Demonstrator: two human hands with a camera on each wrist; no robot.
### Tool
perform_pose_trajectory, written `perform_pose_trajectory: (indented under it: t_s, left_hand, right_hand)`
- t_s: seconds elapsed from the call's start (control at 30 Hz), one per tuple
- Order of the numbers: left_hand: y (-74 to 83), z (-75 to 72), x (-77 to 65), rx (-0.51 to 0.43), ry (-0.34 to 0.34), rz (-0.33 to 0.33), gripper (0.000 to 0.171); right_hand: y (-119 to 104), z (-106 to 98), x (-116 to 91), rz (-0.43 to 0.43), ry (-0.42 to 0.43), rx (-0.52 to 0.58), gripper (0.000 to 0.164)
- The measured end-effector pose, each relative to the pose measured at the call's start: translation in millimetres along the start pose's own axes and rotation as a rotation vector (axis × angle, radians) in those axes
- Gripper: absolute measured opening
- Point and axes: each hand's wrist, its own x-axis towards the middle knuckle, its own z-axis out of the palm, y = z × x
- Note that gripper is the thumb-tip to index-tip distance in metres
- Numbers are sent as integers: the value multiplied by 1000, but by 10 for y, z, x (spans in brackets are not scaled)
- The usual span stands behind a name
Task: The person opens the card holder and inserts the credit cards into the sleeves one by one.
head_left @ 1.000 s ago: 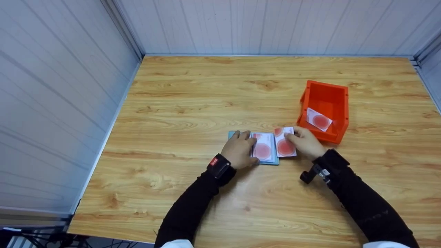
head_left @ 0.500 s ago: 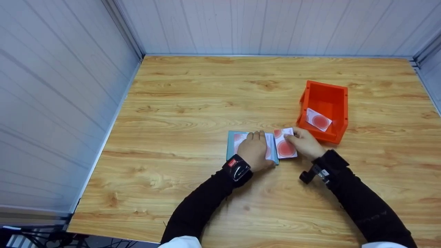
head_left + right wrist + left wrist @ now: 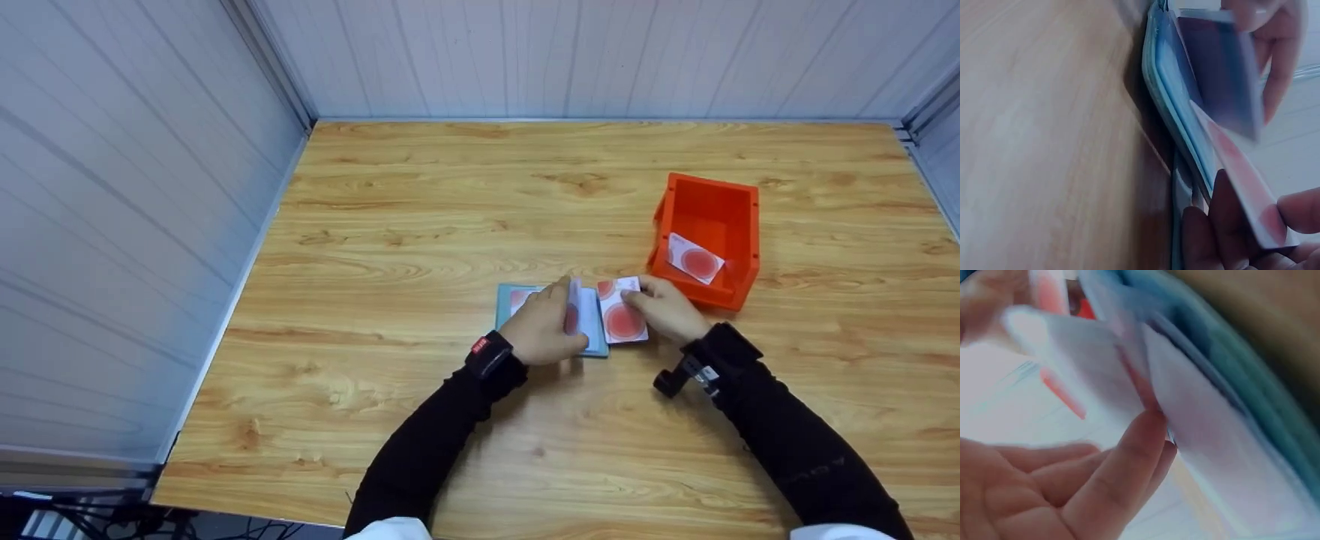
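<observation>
A teal card holder lies open on the table, with printed cards in its clear sleeve pages. My left hand is over it and pinches one sleeve page, which stands raised. In the left wrist view, the fingertips meet at the edge of the blurred page. Just right of the holder, my right hand pinches a white card with red circles between thumb and fingers. The right wrist view shows this card slanting close beside the holder's edge.
An orange bin stands behind my right hand, with another red-and-white card inside. Light panel walls border the wooden table at the back and left.
The left hand shifted right over the holder, then back left with a sleeve page lifted upright. The right hand has stayed in place with its card.
</observation>
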Motion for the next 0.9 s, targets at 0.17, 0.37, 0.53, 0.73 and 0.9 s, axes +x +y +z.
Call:
perform_pose_trajectory:
  t_s: [0.17,0.37,0.53,0.73,0.9]
  left_hand:
    - [-141,-110,-69,-267,9,-46,93]
    - [-332,-214,-105,-389,68,-78,92]
    - [-468,-273,-83,-328,89,-96,75]
    - [-577,-294,-58,-249,100,-117,55]
    - [-609,-284,-42,-248,121,-128,50]
  right_hand:
    - [-35,-12,6,41,-31,20,43]
    - [-73,-30,-1,83,-59,28,45]
    - [-82,-35,-9,71,-69,57,42]
    - [-115,-9,6,20,-90,91,39]
    - [-193,9,52,-10,-93,24,36]
